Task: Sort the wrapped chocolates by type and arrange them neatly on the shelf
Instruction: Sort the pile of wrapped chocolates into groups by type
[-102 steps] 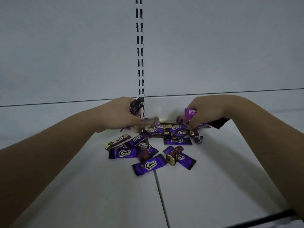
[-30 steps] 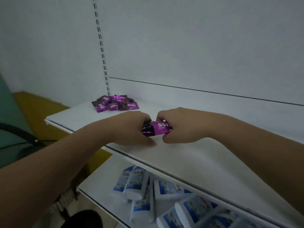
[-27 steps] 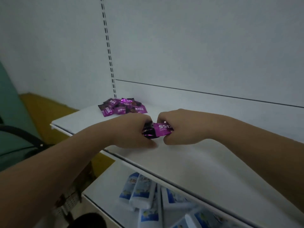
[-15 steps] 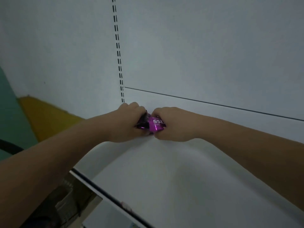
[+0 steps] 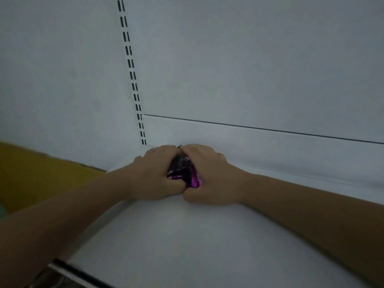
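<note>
Both my hands press together around a bunch of magenta-wrapped chocolates at the back left corner of the white shelf. My left hand cups the bunch from the left, my right hand from the right. Thumbs and fingertips meet around the wrappers. Only a dark purple and bright magenta strip of wrapper shows between the hands. The hands rest on the shelf surface near the back wall. The earlier pile of pink chocolates at this corner is hidden behind my hands.
A slotted upright runs up the white back panel just left of the hands. The shelf's left edge runs diagonally at lower left, with yellow flooring beyond it.
My two hands have carried the magenta chocolates from the shelf's front edge toward its back left corner and lowered them there. The view has swung so the earlier pink pile is covered.
</note>
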Motion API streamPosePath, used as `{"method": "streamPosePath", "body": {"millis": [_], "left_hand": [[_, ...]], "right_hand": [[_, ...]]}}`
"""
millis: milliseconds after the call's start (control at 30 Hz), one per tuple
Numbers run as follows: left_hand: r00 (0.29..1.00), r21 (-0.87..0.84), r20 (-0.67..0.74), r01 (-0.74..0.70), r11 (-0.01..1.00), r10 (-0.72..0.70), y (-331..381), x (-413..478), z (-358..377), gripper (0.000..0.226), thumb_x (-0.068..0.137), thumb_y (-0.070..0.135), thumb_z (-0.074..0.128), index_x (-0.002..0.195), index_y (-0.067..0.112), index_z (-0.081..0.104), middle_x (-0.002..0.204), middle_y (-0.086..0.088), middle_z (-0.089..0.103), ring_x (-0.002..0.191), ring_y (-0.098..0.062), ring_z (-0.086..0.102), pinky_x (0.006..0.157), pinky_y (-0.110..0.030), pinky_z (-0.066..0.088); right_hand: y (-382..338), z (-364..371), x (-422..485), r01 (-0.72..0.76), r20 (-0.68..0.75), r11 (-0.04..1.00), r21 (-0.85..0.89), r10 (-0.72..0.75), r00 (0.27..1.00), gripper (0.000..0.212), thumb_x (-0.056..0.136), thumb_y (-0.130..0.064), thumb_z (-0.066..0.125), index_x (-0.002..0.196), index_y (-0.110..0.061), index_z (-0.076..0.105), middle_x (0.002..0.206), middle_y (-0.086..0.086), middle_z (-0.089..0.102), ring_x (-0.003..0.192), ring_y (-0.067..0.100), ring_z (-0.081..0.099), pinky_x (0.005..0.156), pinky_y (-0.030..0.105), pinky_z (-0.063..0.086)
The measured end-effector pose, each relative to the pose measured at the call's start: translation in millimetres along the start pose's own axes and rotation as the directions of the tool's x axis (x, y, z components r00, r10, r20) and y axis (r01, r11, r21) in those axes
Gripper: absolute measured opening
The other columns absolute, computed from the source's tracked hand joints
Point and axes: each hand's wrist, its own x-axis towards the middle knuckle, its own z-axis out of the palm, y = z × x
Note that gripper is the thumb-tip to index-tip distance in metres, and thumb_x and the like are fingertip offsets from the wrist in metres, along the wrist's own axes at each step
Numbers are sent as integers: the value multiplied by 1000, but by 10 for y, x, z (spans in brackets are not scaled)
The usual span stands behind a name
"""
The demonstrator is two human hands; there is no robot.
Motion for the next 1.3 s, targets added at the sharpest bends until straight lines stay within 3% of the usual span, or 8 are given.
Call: {"method": "streamPosePath", "body": {"millis": [200, 500, 633, 800, 933, 1100, 1167, 1300], "left_hand": [[1000, -6, -17, -26, 1000, 26, 5, -6, 38, 61, 59, 63, 42, 113, 36, 45, 112, 15, 48, 105, -18, 47, 92, -48, 42], [998, -15, 12, -63, 998, 63, 212, -146, -164, 55, 48, 74, 44, 91, 39, 48, 90, 23, 52, 91, -8, 51, 95, -49, 38], [989, -104, 106, -88, 991, 99, 275, -231, -327, 37, 66, 62, 60, 88, 32, 58, 74, 7, 64, 53, -5, 57, 56, -33, 52], [968, 2, 184, -177, 984, 173, 342, -313, -385, 23, 79, 56, 55, 92, 37, 56, 74, 13, 62, 55, 5, 56, 53, -17, 42], [952, 47, 184, -256, 966, 243, 407, -363, -392, 29, 79, 58, 52, 91, 33, 60, 83, 10, 65, 73, -5, 61, 69, -29, 51], [947, 91, 142, -304, 948, 290, 627, -425, -343, 42, 80, 60, 48, 104, 27, 59, 99, 3, 62, 87, -15, 60, 82, -41, 50], [938, 68, 128, -332, 941, 322, 766, -454, -311, 46, 78, 61, 44, 109, 30, 56, 101, 7, 62, 90, -12, 58, 83, -39, 50], [907, 48, 141, -407, 912, 398, 1154, -520, -193, 41, 87, 54, 45, 122, 33, 50, 111, 11, 60, 98, -10, 56, 90, -37, 48]], "right_hand": [[-56, -19, -47, -13, 4, 999, 33, 13, 1000, 75, 63, -57, 52, 132, -31, 37, 123, -8, 51, 110, 14, 49, 94, 36, 44], [-283, -110, -256, -88, -36, 990, -114, 85, 996, 75, 71, -52, 60, 136, -30, 32, 133, -11, 45, 119, 13, 45, 100, 35, 37], [-434, -174, -308, -161, -3, 975, -155, 163, 987, 67, 73, -56, 57, 131, -29, 37, 133, -9, 45, 114, 15, 47, 91, 34, 38], [-619, -223, -408, -296, 51, 940, -172, 308, 950, 53, 76, -56, 57, 117, -25, 44, 118, -6, 49, 99, 17, 52, 77, 30, 42], [-707, -228, -462, -373, 51, 920, -117, 381, 923, 38, 78, -51, 58, 105, -28, 46, 94, -7, 51, 79, 15, 51, 59, 24, 36], [-764, -378, -761, -471, -27, 874, -122, 471, 882, 47, 76, -51, 59, 114, -25, 49, 116, 0, 53, 101, 22, 54, 79, 34, 46], [-787, -475, -970, -521, -75, 845, -122, 515, 854, 57, 81, -48, 61, 131, -25, 46, 128, 0, 51, 113, 20, 53, 86, 32, 45], [-759, -587, -1423, -592, -153, 793, -142, 573, 805, 61, 85, -49, 57, 141, -33, 37, 139, -7, 46, 122, 13, 48, 80, 24, 35]]}}
